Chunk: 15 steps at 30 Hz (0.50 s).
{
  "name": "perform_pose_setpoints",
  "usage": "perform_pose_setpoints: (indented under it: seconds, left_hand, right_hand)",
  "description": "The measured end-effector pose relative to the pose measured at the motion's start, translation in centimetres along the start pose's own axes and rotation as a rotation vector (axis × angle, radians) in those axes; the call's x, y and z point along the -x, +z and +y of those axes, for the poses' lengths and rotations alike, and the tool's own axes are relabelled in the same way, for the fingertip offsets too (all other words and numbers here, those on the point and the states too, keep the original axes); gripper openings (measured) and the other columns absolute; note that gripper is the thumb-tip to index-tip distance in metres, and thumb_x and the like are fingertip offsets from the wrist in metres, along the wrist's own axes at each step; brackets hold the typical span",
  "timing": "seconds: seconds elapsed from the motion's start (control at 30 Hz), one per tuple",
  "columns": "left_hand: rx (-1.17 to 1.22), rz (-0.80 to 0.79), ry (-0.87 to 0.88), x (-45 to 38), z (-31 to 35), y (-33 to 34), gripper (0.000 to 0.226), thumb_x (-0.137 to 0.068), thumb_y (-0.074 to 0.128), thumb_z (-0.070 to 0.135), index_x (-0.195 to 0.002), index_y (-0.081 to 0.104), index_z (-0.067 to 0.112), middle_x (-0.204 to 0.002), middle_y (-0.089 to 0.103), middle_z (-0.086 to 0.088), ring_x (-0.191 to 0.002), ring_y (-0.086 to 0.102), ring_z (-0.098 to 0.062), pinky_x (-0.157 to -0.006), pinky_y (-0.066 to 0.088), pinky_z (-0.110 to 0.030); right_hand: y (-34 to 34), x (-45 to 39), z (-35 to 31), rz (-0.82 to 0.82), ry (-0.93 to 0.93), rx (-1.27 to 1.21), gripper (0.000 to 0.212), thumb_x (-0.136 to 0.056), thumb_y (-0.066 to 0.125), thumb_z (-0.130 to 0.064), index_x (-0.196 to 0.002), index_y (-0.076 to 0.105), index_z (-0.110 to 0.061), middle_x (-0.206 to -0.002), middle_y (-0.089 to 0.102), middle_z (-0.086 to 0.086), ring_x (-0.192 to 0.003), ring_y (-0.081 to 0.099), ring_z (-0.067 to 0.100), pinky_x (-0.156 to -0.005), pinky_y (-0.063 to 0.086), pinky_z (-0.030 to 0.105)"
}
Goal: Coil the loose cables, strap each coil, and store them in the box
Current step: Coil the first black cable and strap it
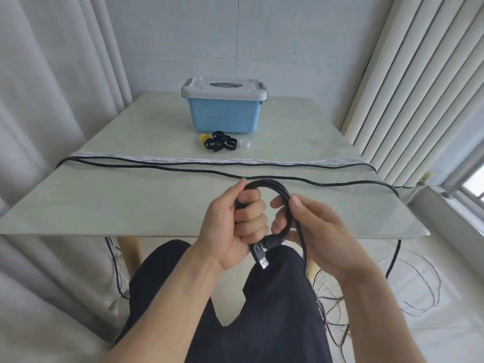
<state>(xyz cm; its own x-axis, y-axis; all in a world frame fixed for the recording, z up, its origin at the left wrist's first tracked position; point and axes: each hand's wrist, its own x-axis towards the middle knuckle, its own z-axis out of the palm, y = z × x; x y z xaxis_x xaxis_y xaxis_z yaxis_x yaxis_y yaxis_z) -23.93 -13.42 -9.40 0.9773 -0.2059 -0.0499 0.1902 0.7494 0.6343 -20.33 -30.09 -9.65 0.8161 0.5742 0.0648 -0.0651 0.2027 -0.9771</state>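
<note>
gripping a black cable coil (272, 187) over the near table edge, the left hand (233, 226) is clenched around the coil's left side, with the plug (262, 259) hanging out below the fist. the coil's right side is pinched by the right hand (317, 231) between thumb and fingers, and a loose strand is seen running down past the wrist towards the floor. across the table (131, 200), a white cable (183, 159) and a black cable (157, 167) are stretched from edge to edge, their ends hanging off both sides. further back, the blue box (222, 116) is seen with its grey lid (225, 91) shut. just in front of it, black straps (220, 144) are piled between a yellow strap (203, 138) and a white strap (245, 144).
</note>
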Motion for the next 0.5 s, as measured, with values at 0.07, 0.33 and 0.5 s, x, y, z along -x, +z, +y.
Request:
perform_pose_setpoints:
  seconds: [0.07, 0.33, 0.5]
  left_hand:
    - [0.12, 0.03, 0.053, -0.6, -0.1, 0.2, 0.041, -0.101, 0.033, 0.035, -0.062, 0.035, 0.022, -0.052, 0.01, 0.008, -0.041, 0.005, -0.01, -0.038, 0.01, -0.022]
    - [0.451, 0.219, 0.353, -2.8, 3.8, -0.6, 0.04, -0.105, 0.027, 0.024, -0.065, 0.034, 0.02, -0.045, 0.023, 0.007, -0.036, 0.014, -0.007, -0.033, 0.02, -0.02]
    - [0.333, 0.236, 0.444, -4.2, 6.0, -0.2, 0.045, -0.106, 0.023, 0.039, -0.068, 0.038, 0.019, -0.055, 0.024, 0.006, -0.043, 0.021, -0.012, -0.044, 0.026, -0.024]
  right_hand:
    - [-0.3, 0.0, -0.2, 0.085, -0.058, 0.188, 0.039, -0.089, 0.059, -0.041, -0.102, 0.068, -0.006, -0.079, 0.066, 0.008, -0.073, 0.064, 0.021, -0.057, 0.05, 0.03]
    - [-3.8, 1.2, -0.6, 0.323, -0.038, 0.539, 0.006, -0.093, 0.067, -0.024, -0.093, 0.071, -0.019, -0.064, 0.063, 0.002, -0.045, 0.044, 0.016, -0.049, 0.037, 0.024]
    - [-2.6, -1.1, -3.0, 0.423, -0.141, 0.796, 0.016, -0.094, 0.065, -0.023, -0.078, 0.069, -0.022, -0.06, 0.06, 0.002, -0.047, 0.048, 0.016, -0.044, 0.033, 0.017]
